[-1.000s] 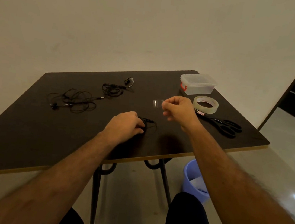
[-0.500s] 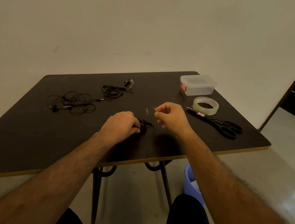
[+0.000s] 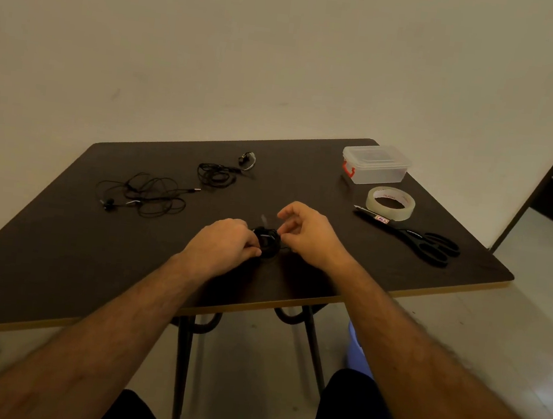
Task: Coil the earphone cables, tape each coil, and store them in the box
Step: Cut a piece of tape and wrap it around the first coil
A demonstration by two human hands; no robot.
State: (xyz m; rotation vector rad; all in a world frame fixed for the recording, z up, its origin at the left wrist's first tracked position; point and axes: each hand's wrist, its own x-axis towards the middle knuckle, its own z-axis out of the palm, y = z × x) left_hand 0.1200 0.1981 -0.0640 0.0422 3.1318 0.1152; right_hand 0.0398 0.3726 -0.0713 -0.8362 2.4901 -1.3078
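Since the earlier frames, the right hand (image 3: 307,233), pinching a clear tape strip (image 3: 264,220), had been brought down against the coiled earphone (image 3: 266,242) gripped by the left hand (image 3: 226,245) on the tabletop (image 3: 56,253); taping was judged begun. Farther off, two uncoiled earphones (image 3: 146,194) awaited. Red lettering inside the tape roll (image 3: 390,203) was unreadable; the box (image 3: 375,163) stood closed.

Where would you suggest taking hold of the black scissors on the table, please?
Take the scissors by the two finger loops, coming from the near right. They lie flat and closed, loops toward the table's right edge, blades pointing left toward the tape roll, so the loops are the free, blunt end, and neither of the hands is near them.
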